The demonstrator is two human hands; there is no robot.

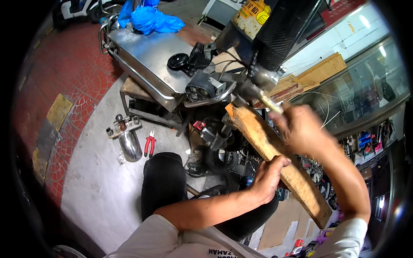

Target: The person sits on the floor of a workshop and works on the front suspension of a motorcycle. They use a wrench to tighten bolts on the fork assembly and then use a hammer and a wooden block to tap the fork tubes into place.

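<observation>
A long wooden plank (pixel 269 146) slants from the middle of the view down to the lower right. My left hand (pixel 269 180) is closed round it at mid-length, thumb on top. Above the plank, my right hand (pixel 301 129), smeared by motion, grips a hammer by its pale handle (pixel 271 103). The blurred hammer head (pixel 247 91) is close to the plank's upper end; I cannot tell whether they touch. That end of the plank meets a metal part beside a black tube (pixel 275 34), where the contact is partly hidden.
A silver metal box (pixel 146 51) on a low stand (pixel 142 90) carries a blue plastic bag (pixel 152 19) and a black lamp (pixel 200 88). Red-handled pliers (pixel 149 144) and a chrome bracket piece (pixel 130 144) lie on the floor. A glass cabinet (pixel 357 81) stands at the right.
</observation>
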